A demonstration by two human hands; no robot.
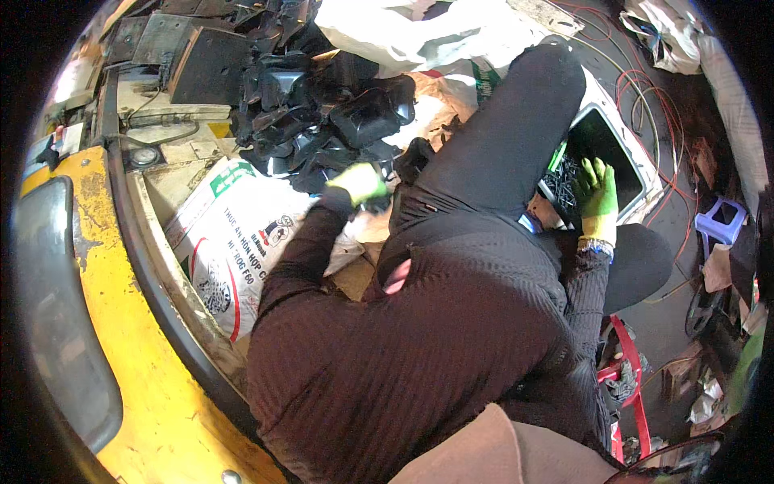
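Observation:
My left hand (360,184), in a yellow-green glove, is at the near edge of a heap of black moulded plastic parts (372,111). It is blurred and its fingers do not show clearly, so any hold is hidden. My right hand (598,194), in a green and yellow glove, lies over a white-rimmed rectangular tub (650,179) with a dark inside. Its fingers are stretched out and nothing shows in them. Small thin black pieces (567,181) lie in the tub beside the fingers, with a bright green object (556,157) by them.
A printed white sack (242,242) lies left of my left arm. Beyond it runs a yellow metal body (153,323) with a dark window. White plastic bags (419,36) are at the back. Red wires (673,153), a purple plastic frame (720,221) and a red frame (633,379) are on the right.

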